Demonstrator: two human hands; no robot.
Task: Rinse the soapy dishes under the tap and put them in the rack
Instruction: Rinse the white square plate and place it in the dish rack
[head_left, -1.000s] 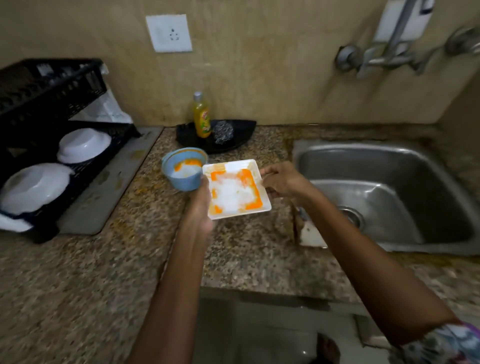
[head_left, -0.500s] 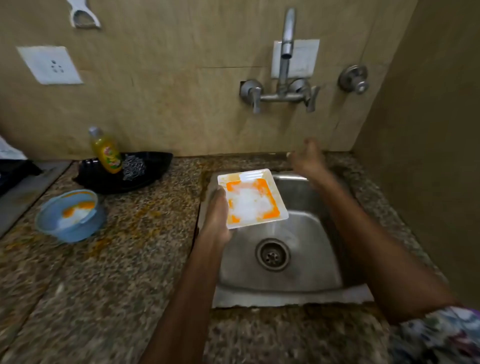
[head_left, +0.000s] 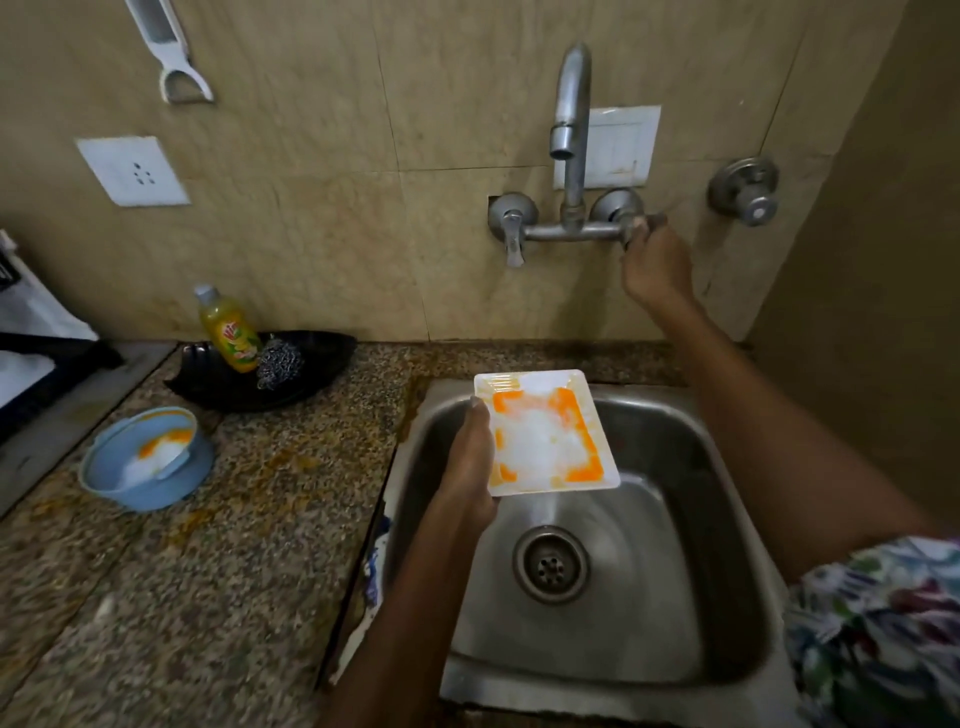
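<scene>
A: The left hand (head_left: 470, 462) holds the square plate (head_left: 545, 434) by its nine o'clock edge — thumb laid along the rim on top, the other fingers hidden beneath, so how far they curl I cannot tell.

B: And where is the plate?

A: Over the steel sink (head_left: 675, 597), toward its twelve o'clock side, roughly level, above and beyond the drain (head_left: 551, 564). White foam covers its middle, with orange smears around it.

B: The right hand?

A: The right hand (head_left: 655, 265) is raised to the wall at about one o'clock from the plate. Its fingers are curled round the right-side handle of the tap (head_left: 571, 135) — the handle itself is mostly hidden by them. The spout hangs at twelve o'clock above the plate; I see no stream from it.

B: Anything else soapy?

A: A blue bowl (head_left: 148, 460) sits on the granite counter (head_left: 234, 571), at nine o'clock from the plate and well apart from it, with foam and an orange smear inside. Beyond it, at about one o'clock, a black tray (head_left: 311, 364) holds a yellow soap bottle (head_left: 231, 330) and a steel scrubber (head_left: 278, 361), just beside each other.

B: The rack?

A: Only a dark edge of the rack (head_left: 52, 348) shows at the far nine o'clock border.
</scene>
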